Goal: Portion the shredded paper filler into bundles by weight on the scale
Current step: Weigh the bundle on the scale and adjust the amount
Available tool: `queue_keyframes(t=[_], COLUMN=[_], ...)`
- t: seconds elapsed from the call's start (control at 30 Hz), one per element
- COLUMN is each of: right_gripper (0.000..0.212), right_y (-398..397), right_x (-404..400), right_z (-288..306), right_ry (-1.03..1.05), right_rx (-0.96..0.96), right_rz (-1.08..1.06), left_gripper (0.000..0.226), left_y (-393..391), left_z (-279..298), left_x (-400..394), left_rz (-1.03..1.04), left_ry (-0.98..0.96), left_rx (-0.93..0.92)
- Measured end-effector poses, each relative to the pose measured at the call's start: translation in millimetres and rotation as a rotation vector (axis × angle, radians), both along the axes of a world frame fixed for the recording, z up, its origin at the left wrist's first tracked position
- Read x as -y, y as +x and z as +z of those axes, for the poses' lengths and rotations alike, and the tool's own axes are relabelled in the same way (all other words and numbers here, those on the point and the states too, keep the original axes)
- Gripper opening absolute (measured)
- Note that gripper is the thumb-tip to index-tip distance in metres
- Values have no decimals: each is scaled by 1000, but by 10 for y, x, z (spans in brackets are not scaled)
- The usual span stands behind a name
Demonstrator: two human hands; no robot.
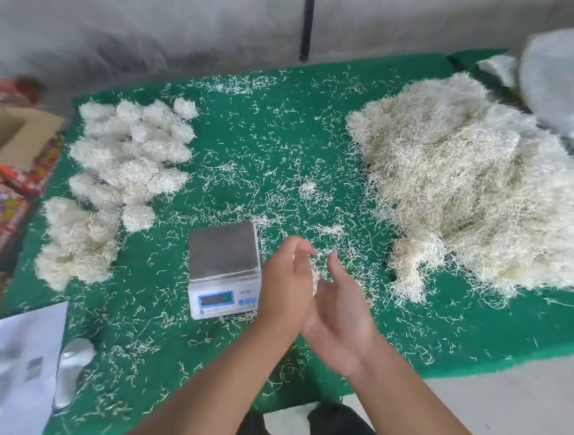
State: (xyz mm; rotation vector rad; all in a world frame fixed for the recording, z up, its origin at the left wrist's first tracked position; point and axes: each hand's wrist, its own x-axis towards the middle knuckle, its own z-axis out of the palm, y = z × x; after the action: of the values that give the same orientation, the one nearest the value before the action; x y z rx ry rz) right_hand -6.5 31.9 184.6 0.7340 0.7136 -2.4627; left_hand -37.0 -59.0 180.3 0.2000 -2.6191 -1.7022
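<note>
Fingers straight and relaxed on both the left hand point(285, 282) and right hand point(339, 312), palms together with only a few strands between, just right of the scale point(223, 268), its pan bare. Left of the scale, many finished bundles point(128, 153); right of it, a large pile of shredded paper filler point(469, 178) unportioned, so plenty remains.

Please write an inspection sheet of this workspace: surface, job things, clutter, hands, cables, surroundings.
Surface: green felt-like mat, strewn with loose paper shreds.
Job things: small white digital scale with bare steel platform; large pale heap of shredded paper on the right; finished fluffy bundles on the left.
Clutter: white sheet at near left.
Hands: left hand and right hand together beside the scale, few shreds between them; no firm grip visible.
Cables: nothing seen.
Surroundings: cardboard box, grey wall, clear plastic bag.
</note>
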Motion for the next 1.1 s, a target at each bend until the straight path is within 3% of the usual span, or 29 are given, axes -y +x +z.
queue_keyframes(t=[0.07, 0.13, 0.3, 0.57, 0.63, 0.73, 0.87, 0.93, 1.03, 1.1], right_gripper=[70, 70, 58, 34, 29, 28, 24, 43, 80, 87], right_y=[-3, -5, 121, 550, 600, 501, 221, -24, -381, -616], right_x=[-50, -91, 63, 487, 505, 521, 634, 698, 774, 813], right_z=[-4, 11, 102, 133, 73, -36, -290, -416, -529, -584], right_ry=[40, 91, 154, 403, 608, 1046, 1215, 1261, 1055, 952], right_rx=[27, 67, 59, -7, 1, -31, -25, -7, 7, -2], right_rz=[20, 15, -34, -64, -17, 115, 295, 333, 420, 537], left_gripper=[37, 51, 62, 42, 39, 40, 51, 58, 53, 49], left_y=[-30, 81, 357, 518, 588, 654, 776, 866, 1100, 1406], left_z=[60, 64, 7, -109, -165, -214, -424, -649, -1082, -1305], left_x=[-77, -182, -216, 223, 249, 367, 972, 1456, 2175, 2621], left_rz=[140, 139, 37, -97, -155, -232, -108, -20, 186, 336], left_ry=[216, 274, 31, -421, -439, -93, 462, 487, 439, 449], left_rx=[138, 159, -45, -13, 53, 281, 657, 664, 702, 756])
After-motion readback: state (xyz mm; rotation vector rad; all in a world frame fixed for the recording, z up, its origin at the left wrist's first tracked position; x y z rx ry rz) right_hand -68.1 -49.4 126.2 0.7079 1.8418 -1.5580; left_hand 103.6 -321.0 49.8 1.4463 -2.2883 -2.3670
